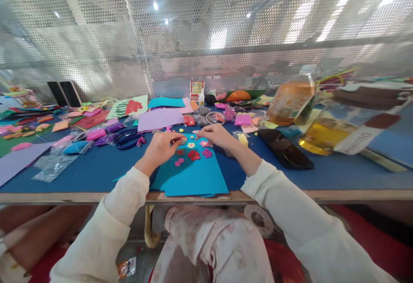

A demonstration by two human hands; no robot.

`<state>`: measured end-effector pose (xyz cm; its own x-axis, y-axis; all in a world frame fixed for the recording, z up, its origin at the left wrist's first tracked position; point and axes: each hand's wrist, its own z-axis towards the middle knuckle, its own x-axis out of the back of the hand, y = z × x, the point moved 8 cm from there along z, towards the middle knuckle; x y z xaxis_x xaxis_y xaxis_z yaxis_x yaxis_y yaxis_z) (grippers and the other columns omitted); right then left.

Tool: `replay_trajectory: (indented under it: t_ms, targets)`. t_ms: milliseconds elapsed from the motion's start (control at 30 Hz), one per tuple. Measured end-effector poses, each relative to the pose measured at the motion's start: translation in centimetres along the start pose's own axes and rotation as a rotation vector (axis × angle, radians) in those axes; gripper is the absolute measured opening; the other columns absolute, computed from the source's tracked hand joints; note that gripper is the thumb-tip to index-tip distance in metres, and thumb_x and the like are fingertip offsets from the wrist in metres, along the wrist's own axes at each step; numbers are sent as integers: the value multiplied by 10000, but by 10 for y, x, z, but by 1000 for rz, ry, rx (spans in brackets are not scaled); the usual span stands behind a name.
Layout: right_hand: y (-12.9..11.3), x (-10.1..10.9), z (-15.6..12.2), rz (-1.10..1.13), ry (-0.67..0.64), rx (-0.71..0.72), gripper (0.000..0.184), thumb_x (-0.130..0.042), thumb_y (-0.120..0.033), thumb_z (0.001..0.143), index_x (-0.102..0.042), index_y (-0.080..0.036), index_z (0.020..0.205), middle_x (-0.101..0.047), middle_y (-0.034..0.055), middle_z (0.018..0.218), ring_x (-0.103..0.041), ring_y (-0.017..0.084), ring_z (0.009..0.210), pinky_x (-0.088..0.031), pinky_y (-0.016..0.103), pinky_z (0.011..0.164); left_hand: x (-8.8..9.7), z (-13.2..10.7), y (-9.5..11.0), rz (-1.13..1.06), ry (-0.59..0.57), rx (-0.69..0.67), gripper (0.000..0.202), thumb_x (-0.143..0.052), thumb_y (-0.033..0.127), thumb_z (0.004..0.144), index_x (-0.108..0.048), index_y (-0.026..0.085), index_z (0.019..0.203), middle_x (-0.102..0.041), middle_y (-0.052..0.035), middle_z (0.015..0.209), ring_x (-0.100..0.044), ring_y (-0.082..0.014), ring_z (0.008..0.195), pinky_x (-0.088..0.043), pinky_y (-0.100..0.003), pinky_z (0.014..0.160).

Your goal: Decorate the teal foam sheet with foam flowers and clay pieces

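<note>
A bright blue paper sheet (193, 182) lies before me at the table's front edge. On it are a red flower (194, 155), a purple flower (207, 153), a pink flower (204, 144), a small yellow flower (191, 145) and magenta bits (179, 162); they look like soft clay. My left hand (163, 149) is over the sheet's upper left, thumb and fingertips pinched together; anything between them is too small to make out. Across from it, my right hand (217, 136) has its fingers pinched near the sheet's top edge. What those fingertips hold cannot be made out.
Dark blue scissors (127, 139) and bagged coloured clay (97, 133) lie to the left. At the right are a black phone (285, 149), a juice bottle (290, 98) and a jar of yellow liquid (325, 132). Perforated metal (180, 38) rises behind. Another person's legs show lower left.
</note>
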<state>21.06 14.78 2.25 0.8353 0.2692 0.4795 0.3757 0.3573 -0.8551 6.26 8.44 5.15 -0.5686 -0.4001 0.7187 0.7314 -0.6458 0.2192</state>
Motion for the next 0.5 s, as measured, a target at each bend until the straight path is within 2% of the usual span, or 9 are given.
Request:
replay_trajectory:
  t_ms: [133, 200, 333, 500]
  targets:
    - [0, 0, 0, 16, -2, -3, 473, -587, -556, 674, -706, -100, 721, -359, -48, 374, -310, 57, 398, -232, 222, 427, -3, 1, 2, 54, -15, -58, 245, -452, 210, 861, -638, 150, 1007, -690, -77, 953, -647, -181, 845, -497, -280, 731]
    - [0, -1, -1, 21, -7, -9, 475, -586, -558, 674, -705, -100, 724, -359, -49, 374, -317, 57, 394, -235, 219, 424, -2, 1, 4, 37, -25, -47, 222, -456, 210, 859, -636, 147, 975, -693, -68, 917, -646, -166, 807, -494, -262, 709]
    - [0, -1, -2, 33, -6, -21, 474, -589, -555, 671, -702, -98, 729, -378, -48, 382, -325, 55, 392, -244, 214, 421, -2, 1, 4, -4, -68, -1, 180, -509, 275, 845, -638, 152, 871, -680, -22, 721, -613, -120, 605, -455, -209, 567]
    - [-2, -1, -2, 33, -3, -11, 458, -589, -545, 675, -702, -104, 719, -355, -53, 377, -306, 54, 391, -228, 216, 420, 3, 2, 8, 21, -5, -61, 165, -505, 224, 845, -650, 154, 880, -681, -45, 799, -613, -131, 693, -468, -230, 643]
